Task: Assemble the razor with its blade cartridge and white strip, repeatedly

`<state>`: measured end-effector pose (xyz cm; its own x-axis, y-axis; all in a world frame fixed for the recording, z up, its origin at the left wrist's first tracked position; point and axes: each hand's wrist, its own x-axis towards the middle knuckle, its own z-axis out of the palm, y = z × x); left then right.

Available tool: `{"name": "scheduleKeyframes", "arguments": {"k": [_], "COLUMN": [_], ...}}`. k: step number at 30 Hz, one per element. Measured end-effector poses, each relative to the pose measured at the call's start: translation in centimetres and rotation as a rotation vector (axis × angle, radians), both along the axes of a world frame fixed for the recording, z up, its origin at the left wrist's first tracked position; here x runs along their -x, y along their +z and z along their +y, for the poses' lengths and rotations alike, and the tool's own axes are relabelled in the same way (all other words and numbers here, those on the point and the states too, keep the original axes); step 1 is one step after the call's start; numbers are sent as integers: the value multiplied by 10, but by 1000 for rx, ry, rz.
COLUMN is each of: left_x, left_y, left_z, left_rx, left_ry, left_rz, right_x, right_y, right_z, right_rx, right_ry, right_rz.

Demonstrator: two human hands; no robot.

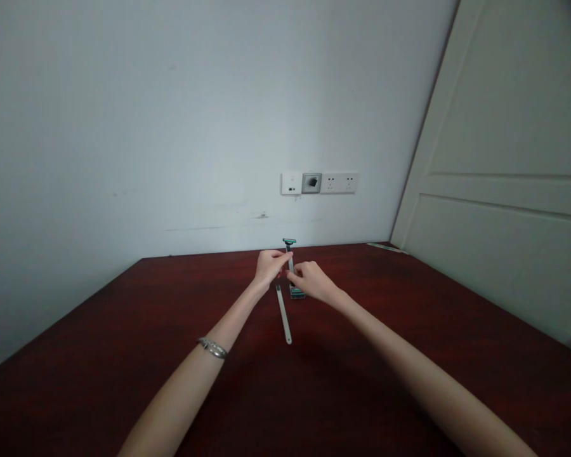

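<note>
A razor point(290, 261) with a green-edged head stands upright between my hands, above the table. My left hand point(269, 265) pinches its handle just below the head, fingers closed. Lower down, my right hand point(311, 279) has its thumb and fingers closed at the bottom end of the same handle; the exact contact is partly hidden. Right below this hand sits a small dark-green piece point(297, 293), perhaps a blade case, its upper part covered. A slim pale stick point(284, 317) with a dark tip and a hole at the near end lies nearer to me.
The dark red table point(124, 355) reaches back to a pale wall point(195, 127). Low on the wall is a row of sockets point(339, 183). A white panelled door point(509, 127) stands at the right, with a thin strip point(387, 247) lying at the back right corner.
</note>
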<state>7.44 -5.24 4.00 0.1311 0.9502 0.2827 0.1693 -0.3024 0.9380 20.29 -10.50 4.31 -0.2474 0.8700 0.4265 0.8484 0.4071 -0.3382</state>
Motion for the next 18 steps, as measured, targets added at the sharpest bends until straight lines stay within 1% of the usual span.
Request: {"name": "scheduleKeyframes", "arguments": {"k": [2,4,6,8,11,14,16,18], "left_x": [-7,-13,-18,-21,-20,-16,-15,-14], "left_y": [-2,-5,-10,-15,-20,-21,-20,-19], "left_z": [-1,-3,-5,-7,-7,-6,-5,-4], "left_rx": [-2,16,33,36,33,36,46,50], "left_ry": [-53,-137,-219,-267,-283,-262,-236,-217], "left_rz": [46,99,152,188,214,242,261,275], "right_x": [-11,-27,-47,-72,-117,-163,-188,-207], "right_y": [0,-2,-6,-12,-25,-37,-45,-51], "right_z": [-2,-4,-5,-6,-6,-9,-12,-16], "right_rx": [6,16,29,58,135,206,261,309], "right_ry": [-26,-69,-131,-214,-344,-434,-455,-463], "right_rz": [-56,-89,-116,-146,-197,-251,-275,-283]}}
